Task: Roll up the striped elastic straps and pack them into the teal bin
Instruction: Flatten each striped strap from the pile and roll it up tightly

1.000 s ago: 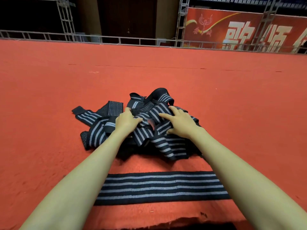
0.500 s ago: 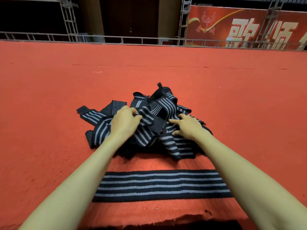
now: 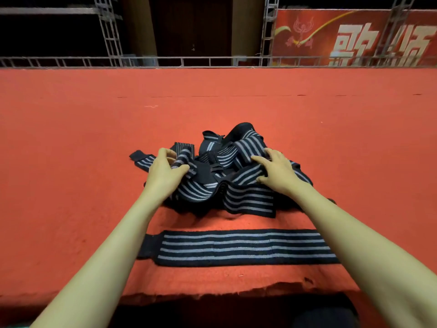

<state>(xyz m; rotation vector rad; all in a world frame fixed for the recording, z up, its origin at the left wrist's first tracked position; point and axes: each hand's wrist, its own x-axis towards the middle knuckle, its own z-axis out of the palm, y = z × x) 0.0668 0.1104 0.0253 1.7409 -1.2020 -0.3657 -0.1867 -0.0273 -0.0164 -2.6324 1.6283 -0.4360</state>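
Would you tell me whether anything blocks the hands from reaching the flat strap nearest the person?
Nothing visible does. The left hand and right hand are on the heap of straps; only bare red carpet separates that heap from the flat strap.

Strap pile (image 3: 227, 185): tangled, count unclear, lower layers hidden under upper ones. Left hand (image 3: 165, 171) grips fold there; which strap, unclear. Flat strap (image 3: 236, 247): right end hidden beneath right forearm (image 3: 350, 233). Both forearms cut off at bottom edge. Banner (image 3: 354, 36): lettering blurred, cut off at right edge.
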